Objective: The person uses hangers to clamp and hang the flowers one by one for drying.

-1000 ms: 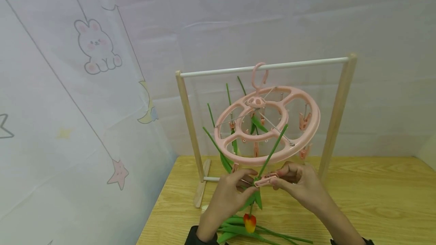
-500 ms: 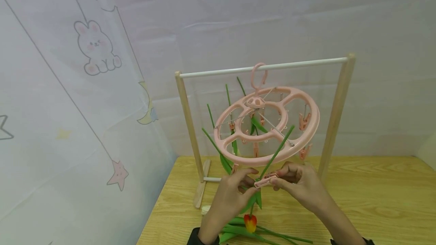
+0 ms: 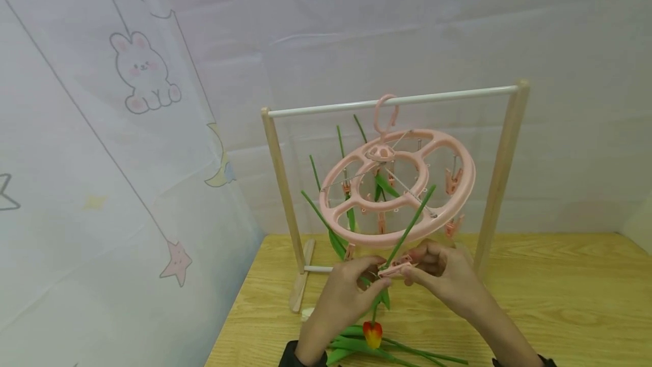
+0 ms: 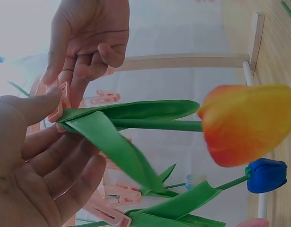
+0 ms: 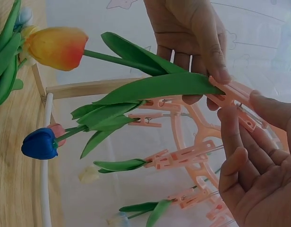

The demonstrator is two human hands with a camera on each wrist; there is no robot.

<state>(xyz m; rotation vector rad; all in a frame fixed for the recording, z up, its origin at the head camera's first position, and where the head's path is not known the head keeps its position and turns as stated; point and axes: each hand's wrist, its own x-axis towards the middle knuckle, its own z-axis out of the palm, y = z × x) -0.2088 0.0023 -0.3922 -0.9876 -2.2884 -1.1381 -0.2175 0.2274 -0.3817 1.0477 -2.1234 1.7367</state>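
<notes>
An orange-yellow tulip (image 3: 373, 335) hangs head down, its green stem rising past a pink round clip hanger (image 3: 458, 208). My left hand (image 3: 346, 287) holds it at the leaf bases, thumb at the tip of a pink clothespin (image 3: 392, 269). From the other side, my right hand (image 3: 448, 276) pinches that clothespin's handle end between thumb and fingers. In the right wrist view, the clothespin's jaws lie right at the leaf base of the tulip (image 5: 58, 47). A blue tulip (image 4: 267, 175) and a pale one (image 5: 89, 174) hang from other clips.
The hanger hooks over a white rail (image 3: 326, 107) between wooden posts (image 3: 501, 169). More tulips with green leaves (image 3: 356, 347) lie on the wooden table (image 3: 560, 299) near its front. Unused clips (image 3: 453, 180) dangle at the hanger's right side. A patterned cloth (image 3: 153, 186) covers the wall.
The hanger has shifted slightly left. Both hands stay together at the clothespin and tulip, raised a little, and the stem's upper end has tilted slightly back and forth.
</notes>
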